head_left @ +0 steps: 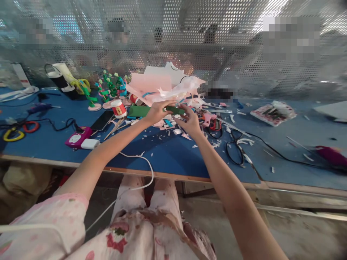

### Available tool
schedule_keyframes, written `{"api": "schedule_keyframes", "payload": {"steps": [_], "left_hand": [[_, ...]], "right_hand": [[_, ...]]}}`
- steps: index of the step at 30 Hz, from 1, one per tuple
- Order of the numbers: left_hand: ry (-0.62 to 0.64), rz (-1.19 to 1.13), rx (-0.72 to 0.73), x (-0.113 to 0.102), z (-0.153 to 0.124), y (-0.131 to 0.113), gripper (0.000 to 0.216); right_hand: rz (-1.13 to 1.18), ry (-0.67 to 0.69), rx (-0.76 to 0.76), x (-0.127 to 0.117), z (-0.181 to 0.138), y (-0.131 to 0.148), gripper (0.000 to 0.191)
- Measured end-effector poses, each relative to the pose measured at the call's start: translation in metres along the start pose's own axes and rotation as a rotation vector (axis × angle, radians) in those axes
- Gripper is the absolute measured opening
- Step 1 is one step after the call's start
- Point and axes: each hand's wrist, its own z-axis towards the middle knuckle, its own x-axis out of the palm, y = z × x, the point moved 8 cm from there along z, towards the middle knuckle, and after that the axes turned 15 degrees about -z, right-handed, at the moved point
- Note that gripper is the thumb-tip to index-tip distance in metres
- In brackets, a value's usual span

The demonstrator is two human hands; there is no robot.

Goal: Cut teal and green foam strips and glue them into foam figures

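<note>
Over the middle of the littered table, my left hand (157,113) and my right hand (191,122) face each other. A dark green strip (175,109), perhaps paper or felt, spans the gap between them, and the fingers of both hands are closed on its ends. Part of the strip is hidden behind my fingers. A wider green piece (137,111) lies just left of my left hand. Below and around my hands are scattered white and pink scraps (177,131). A pink glue gun (209,118) rests right of my right hand.
Several small green craft plants (110,88), a red-and-white tub (119,109) and a black phone (102,120) stand or lie leftward. Pink sheets (151,83) are heaped behind. A purple power socket (78,138) sits near the front edge. A black cable (276,153) crosses the right side.
</note>
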Motion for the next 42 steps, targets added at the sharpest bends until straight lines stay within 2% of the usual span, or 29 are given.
{"api": "schedule_keyframes", "payload": {"steps": [3, 7, 10, 14, 16, 18, 21, 24, 27, 32, 37, 40, 42], "left_hand": [[0.062, 0.023, -0.002, -0.004, -0.003, -0.009, 0.038], [0.225, 0.131, -0.016, -0.003, 0.0, -0.007, 0.019], [0.199, 0.167, -0.087, -0.012, 0.005, 0.001, 0.016], [0.213, 0.08, -0.277, -0.02, 0.005, 0.017, 0.014], [0.239, 0.003, -0.364, -0.022, 0.003, 0.023, 0.014], [0.241, -0.048, -0.393, -0.025, 0.002, 0.024, 0.013], [0.247, -0.018, -0.348, -0.029, 0.004, 0.018, 0.014], [0.287, 0.082, -0.315, -0.025, 0.005, 0.012, 0.021], [0.319, 0.12, -0.277, -0.018, 0.006, 0.007, 0.032], [0.437, 0.074, -0.262, -0.004, 0.002, -0.001, 0.045], [0.533, -0.019, -0.212, -0.001, -0.001, -0.01, 0.058], [0.578, -0.022, -0.181, -0.007, -0.001, -0.008, 0.045], [0.628, 0.004, -0.218, -0.009, -0.003, -0.002, 0.032]], "right_hand": [[0.046, -0.001, 0.011, 0.005, -0.004, 0.005, 0.045], [0.141, -0.031, 0.147, 0.006, -0.004, -0.004, 0.031], [0.233, 0.012, 0.255, 0.007, -0.003, -0.01, 0.029], [0.275, 0.142, 0.351, 0.011, -0.007, -0.008, 0.019], [0.286, 0.201, 0.371, 0.013, -0.008, -0.006, 0.021], [0.29, 0.194, 0.383, 0.009, -0.008, -0.004, 0.027], [0.314, 0.14, 0.418, 0.004, -0.009, -0.004, 0.036], [0.374, 0.218, 0.49, 0.014, -0.014, -0.004, 0.039], [0.413, 0.26, 0.572, 0.025, -0.019, -0.007, 0.032], [0.526, 0.211, 0.635, 0.031, -0.021, -0.011, 0.012], [0.515, 0.213, 0.655, 0.027, -0.019, -0.014, 0.008], [0.486, 0.239, 0.638, 0.025, -0.017, -0.016, 0.013], [0.452, 0.239, 0.617, 0.022, -0.015, -0.018, 0.015]]}}
